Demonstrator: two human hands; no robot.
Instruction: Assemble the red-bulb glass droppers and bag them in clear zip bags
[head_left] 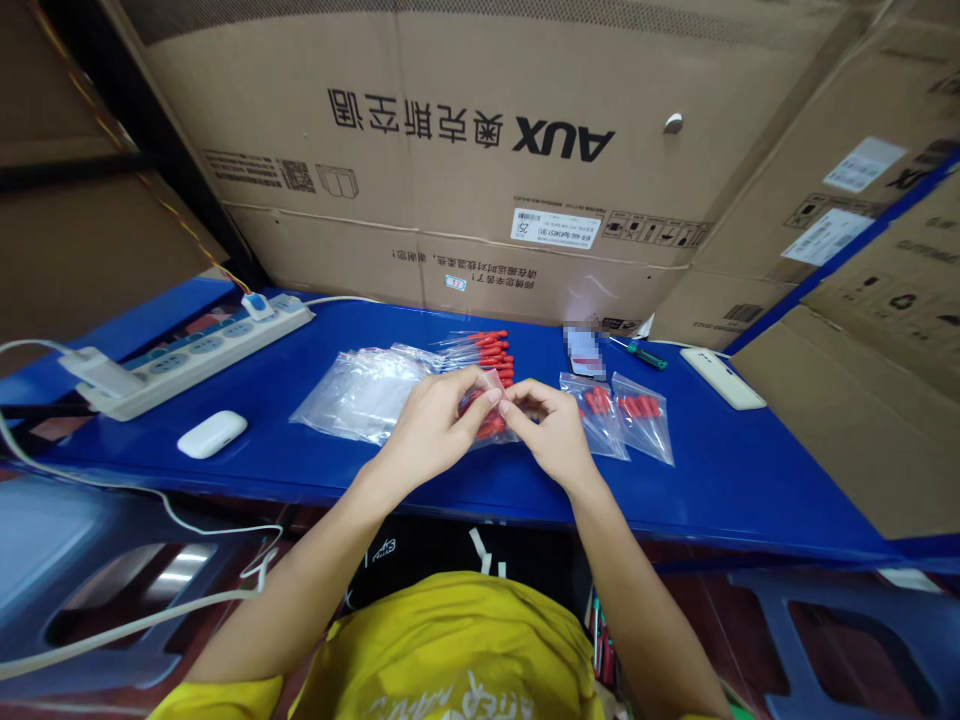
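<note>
My left hand [441, 418] and my right hand [549, 425] meet at the middle of the table. Both pinch the top edge of a clear plastic bag [495, 378]. Inside it are red-handled pieces [491, 428], partly hidden by my fingers. Just beyond my hands lies a row of red-handled tools [491, 350] with thin pale shafts, which look like small screwdrivers. Left of my left hand is a spread stack of flat clear bags [360, 395]. Right of my right hand, two clear bags [600, 415] [643, 415] hold several red-handled pieces each.
On the blue table [465, 490] are a white power strip [217, 350], a white earbud case [212, 434], a phone [585, 352], a green-handled screwdriver [645, 353] and a cream phone-like object [722, 378]. Cardboard [450, 190] walls the back. Plastic stools [67, 560] stand below.
</note>
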